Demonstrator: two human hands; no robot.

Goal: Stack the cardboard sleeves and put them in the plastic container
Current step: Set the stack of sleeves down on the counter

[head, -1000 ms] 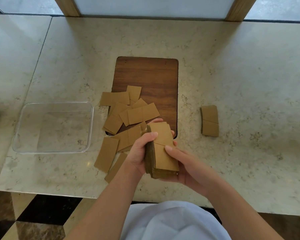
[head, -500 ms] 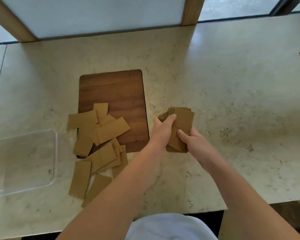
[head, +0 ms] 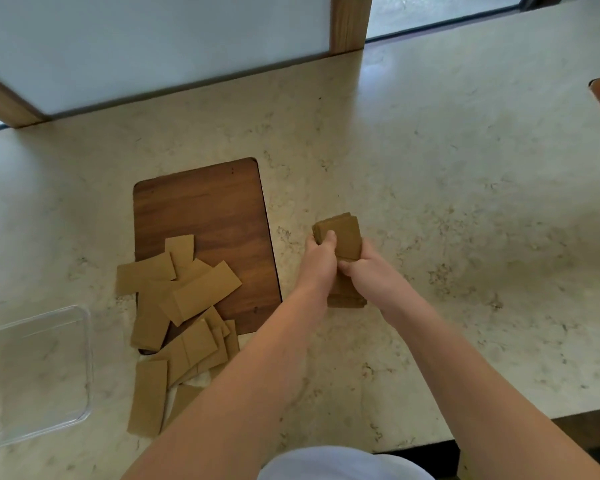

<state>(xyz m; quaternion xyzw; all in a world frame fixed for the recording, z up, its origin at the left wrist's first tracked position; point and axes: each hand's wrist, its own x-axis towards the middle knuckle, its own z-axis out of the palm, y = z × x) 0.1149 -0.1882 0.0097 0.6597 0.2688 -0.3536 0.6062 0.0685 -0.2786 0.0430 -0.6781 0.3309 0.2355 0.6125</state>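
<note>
Far left on the marble counter (head: 465, 161): a clear plastic container (head: 84, 375), nothing seen inside. Next, loose cardboard sleeves (head: 187, 299) scattered half on a wooden board (head: 205, 209). Right of the board, a stack of sleeves (head: 343, 233) on the counter, gripped by the left hand (head: 321, 261), thumb curled over its top, and by the right hand (head: 368, 268), curled round its near side. Probably light, stiff but prone to fanning apart; best squeezed across the long edges.
</note>
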